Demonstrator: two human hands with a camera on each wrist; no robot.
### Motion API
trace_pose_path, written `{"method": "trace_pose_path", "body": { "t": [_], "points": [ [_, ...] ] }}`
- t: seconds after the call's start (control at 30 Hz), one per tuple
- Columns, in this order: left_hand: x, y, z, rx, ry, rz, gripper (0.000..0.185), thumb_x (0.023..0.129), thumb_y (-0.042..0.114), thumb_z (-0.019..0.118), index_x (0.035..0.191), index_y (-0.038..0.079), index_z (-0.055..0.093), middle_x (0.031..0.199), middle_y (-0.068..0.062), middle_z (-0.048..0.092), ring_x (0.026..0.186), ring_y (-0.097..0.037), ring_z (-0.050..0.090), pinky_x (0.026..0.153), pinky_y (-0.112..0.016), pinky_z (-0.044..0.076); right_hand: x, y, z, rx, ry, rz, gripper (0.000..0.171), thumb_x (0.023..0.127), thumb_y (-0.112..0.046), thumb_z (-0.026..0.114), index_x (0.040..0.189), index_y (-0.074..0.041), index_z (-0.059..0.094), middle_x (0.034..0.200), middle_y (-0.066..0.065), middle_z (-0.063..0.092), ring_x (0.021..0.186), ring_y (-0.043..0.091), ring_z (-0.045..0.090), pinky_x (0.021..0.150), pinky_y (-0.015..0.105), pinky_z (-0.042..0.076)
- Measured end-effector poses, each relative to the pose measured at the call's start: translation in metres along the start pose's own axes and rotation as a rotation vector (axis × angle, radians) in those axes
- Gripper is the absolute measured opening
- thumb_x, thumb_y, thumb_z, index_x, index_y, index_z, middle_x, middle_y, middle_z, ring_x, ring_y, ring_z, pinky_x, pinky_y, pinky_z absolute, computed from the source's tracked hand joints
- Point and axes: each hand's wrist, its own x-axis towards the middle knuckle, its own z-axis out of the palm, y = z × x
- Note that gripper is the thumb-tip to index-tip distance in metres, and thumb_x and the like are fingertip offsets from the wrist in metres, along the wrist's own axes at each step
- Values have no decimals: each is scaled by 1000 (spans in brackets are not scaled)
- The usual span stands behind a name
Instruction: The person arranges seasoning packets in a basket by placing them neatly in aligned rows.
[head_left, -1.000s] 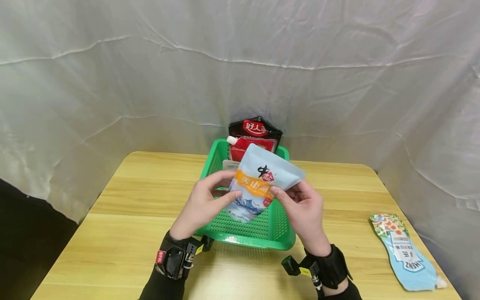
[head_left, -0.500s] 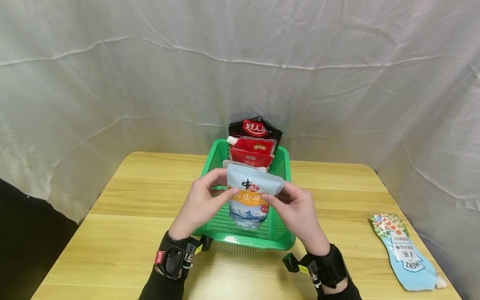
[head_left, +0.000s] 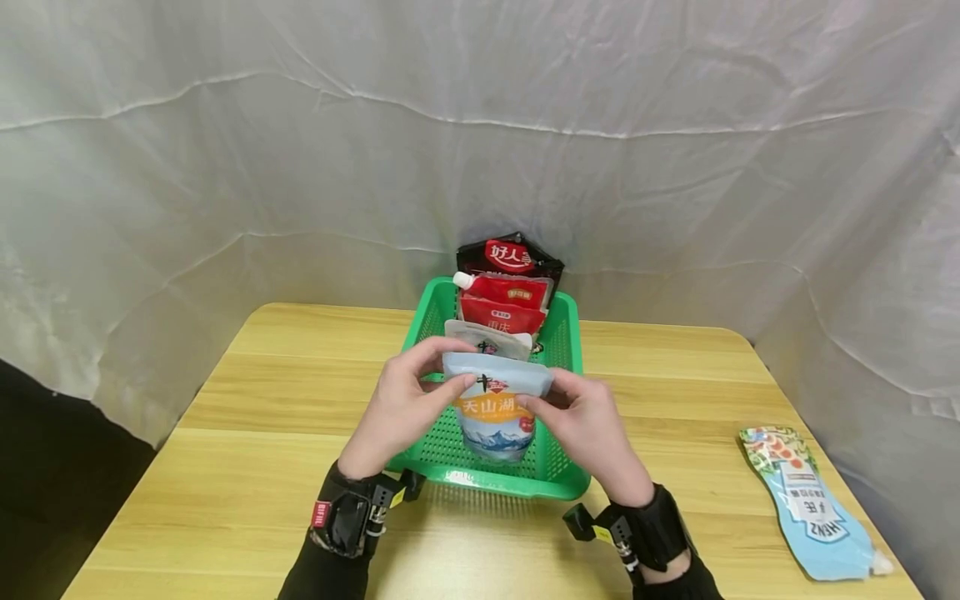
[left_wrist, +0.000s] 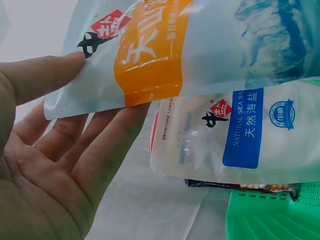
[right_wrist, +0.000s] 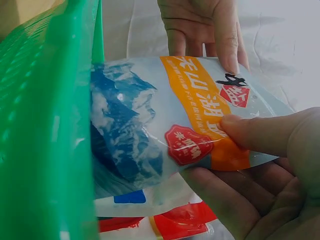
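Both hands hold a pale blue salt pouch (head_left: 491, 410) with an orange band, upright, its lower end down inside the green basket (head_left: 558, 471). My left hand (head_left: 408, 400) pinches its top left corner between thumb and fingers; my right hand (head_left: 581, 417) pinches its top right corner. The left wrist view shows the pouch (left_wrist: 190, 55) under my left thumb, and the right wrist view shows the pouch (right_wrist: 170, 130) against the basket wall (right_wrist: 45, 130). Behind it stand a white salt pouch (head_left: 487, 340), a red spouted pouch (head_left: 502, 304) and a black-and-red packet (head_left: 510, 254).
The basket stands mid-table on a wooden table (head_left: 225, 467). A light blue Heinz spouted pouch (head_left: 810, 504) lies flat near the right edge. A white cloth backdrop (head_left: 480, 125) hangs close behind and around the table.
The blue pouch has come down from a tilted position above the basket to upright, lower inside it. Both hands moved down and slightly left with it.
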Motion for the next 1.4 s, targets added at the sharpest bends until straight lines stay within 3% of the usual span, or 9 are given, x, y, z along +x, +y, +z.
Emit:
{"method": "trace_pose_path", "body": {
  "t": [0.17,0.37,0.6,0.7,0.8,0.93,1.03,1.2,1.4],
  "points": [
    [1,2,0,51,4,-8,13,94,9,78,106,11,74,102,-4,73,88,-20,68,75,-32,61,1,4,0,-23,-31,20,24,88,-1,82,111,-2,76,103,11,78,85,18,74,74,29,63],
    [6,4,2,110,-32,-5,3,97,10,75,98,11,72,100,1,73,90,-18,65,78,-39,57,2,7,-7,-33,-128,80,23,90,-7,81,111,-1,75,100,10,77,79,15,70,72,27,61],
    [21,13,0,163,-67,43,12,96,2,73,89,11,68,100,0,74,101,-17,68,91,-41,59,6,18,-26,-2,-280,106,31,95,-17,78,120,-1,71,104,9,75,89,18,72,80,29,61],
    [29,14,-4,174,-86,70,12,95,0,73,90,9,67,101,-2,75,102,-20,69,91,-43,59,6,24,-35,-10,-267,132,37,96,-18,77,128,-1,68,114,13,74,103,27,73,87,35,61],
    [38,12,-7,184,-114,76,12,95,1,73,90,9,66,102,-3,75,104,-20,69,93,-43,59,8,34,-42,-79,-209,135,44,98,-18,75,137,-2,64,130,17,69,122,36,65,98,46,57],
    [47,5,-9,207,-148,50,15,95,3,74,88,11,63,103,-2,74,105,-20,68,97,-44,57,13,51,-47,-173,-141,150,50,99,-19,74,144,-3,59,150,18,55,141,40,48,105,57,50],
    [53,-1,-8,208,-168,16,18,95,5,75,86,11,61,103,-2,73,106,-20,67,98,-43,56,16,62,-47,-197,-121,192,57,99,-18,73,149,-1,52,159,22,42,143,46,44,106,61,48],
    [56,-8,-6,172,-182,-38,20,97,6,73,84,10,58,106,-2,72,110,-21,66,101,-45,54,20,78,-42,-117,-106,266,72,99,-9,71,159,1,33,164,30,25,136,55,48,98,54,55],
    [57,-17,-5,124,-188,-58,20,98,3,70,84,9,56,108,-5,72,112,-23,67,100,-45,55,21,90,-37,113,-128,367,81,98,2,62,165,-2,17,164,28,29,126,46,61,81,33,62]
  ]
}}
